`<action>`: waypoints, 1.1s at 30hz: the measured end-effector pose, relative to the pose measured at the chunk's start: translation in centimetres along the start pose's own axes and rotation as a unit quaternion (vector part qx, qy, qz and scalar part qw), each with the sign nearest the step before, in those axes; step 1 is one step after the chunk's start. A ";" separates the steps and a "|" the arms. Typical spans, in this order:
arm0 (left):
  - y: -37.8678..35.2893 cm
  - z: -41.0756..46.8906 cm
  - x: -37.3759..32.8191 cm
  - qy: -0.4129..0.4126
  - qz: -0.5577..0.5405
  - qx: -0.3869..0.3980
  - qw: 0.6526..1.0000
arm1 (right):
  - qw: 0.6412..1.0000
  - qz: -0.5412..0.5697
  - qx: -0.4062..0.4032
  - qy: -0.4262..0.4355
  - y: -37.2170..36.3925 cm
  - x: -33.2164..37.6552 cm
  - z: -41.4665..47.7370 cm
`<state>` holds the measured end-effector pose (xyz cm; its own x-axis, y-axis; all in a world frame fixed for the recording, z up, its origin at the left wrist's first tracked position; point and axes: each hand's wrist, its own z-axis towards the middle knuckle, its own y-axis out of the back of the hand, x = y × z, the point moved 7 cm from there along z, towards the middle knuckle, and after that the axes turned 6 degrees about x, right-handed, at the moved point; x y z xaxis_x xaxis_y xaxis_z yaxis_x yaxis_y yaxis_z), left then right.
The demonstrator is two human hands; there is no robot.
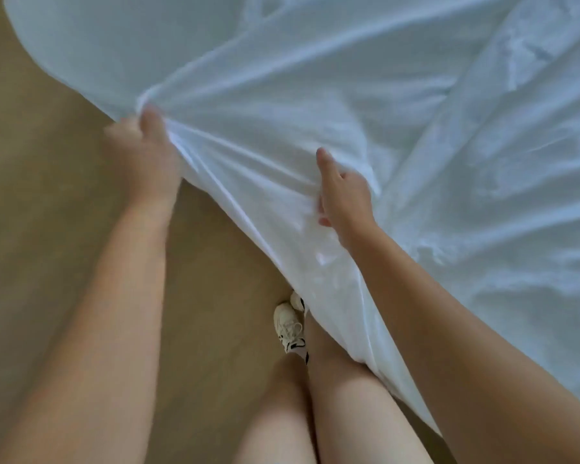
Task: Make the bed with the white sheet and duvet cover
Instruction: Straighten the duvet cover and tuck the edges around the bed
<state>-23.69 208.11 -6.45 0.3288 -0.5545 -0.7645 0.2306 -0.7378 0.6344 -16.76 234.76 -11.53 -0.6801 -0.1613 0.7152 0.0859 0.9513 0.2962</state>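
White sheet (365,112) lies rumpled across the bed, its edge hanging over the tan floor (47,202). At the left, the left hand (141,152) has its fingers clamped on a bunched fold of that edge. Lower middle, white sneakers (290,324) stand beside the drape. Further right, the right hand (344,195) grips the cloth, thumb on top, fingers curled under.

Soft, even daylight; source not visible. White sheet (349,95) reads cool blue-white, folds shaded gently, brightest along the hanging edge near frame centre, slightly blown out there. Floor (47,229) warm tan, no hard shadows. Left hand (141,152) smeared by motion blur; right hand (342,192) sharper. Overall soft focus, compression haze. Wide-angle stretch enlarges forearms at bottom edge.
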 end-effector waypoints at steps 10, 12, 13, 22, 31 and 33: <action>-6.9 5.7 -3.1 0.005 0.119 0.194 0.974 | 0.993 0.087 0.069 -0.044 -5.3 8.4 7.6; -9.2 7.2 -3.4 0.035 0.136 0.226 0.964 | 0.998 0.034 0.051 -0.016 -5.7 10.0 8.9; -10.0 7.7 -3.6 0.052 0.155 0.242 0.956 | 0.999 0.002 0.048 -0.003 -6.1 10.7 9.4; -3.0 15.5 -5.5 -0.216 0.141 0.224 0.940 | 0.995 -0.059 -0.007 0.085 -10.8 15.4 9.0; -3.0 18.6 -2.0 -0.223 0.146 0.433 0.861 | 0.994 -0.047 -0.094 0.010 -17.8 18.6 8.4; -1.8 22.8 -2.4 -0.237 0.180 0.329 0.896 | 0.988 -0.042 -0.137 0.062 -17.6 20.3 8.5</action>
<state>-45.75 201.99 -8.38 -0.1883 -0.7887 -0.5852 -0.4539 -0.4585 0.7640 -38.28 216.95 -7.57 -0.6011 -0.2842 0.7469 0.2380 0.8285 0.5069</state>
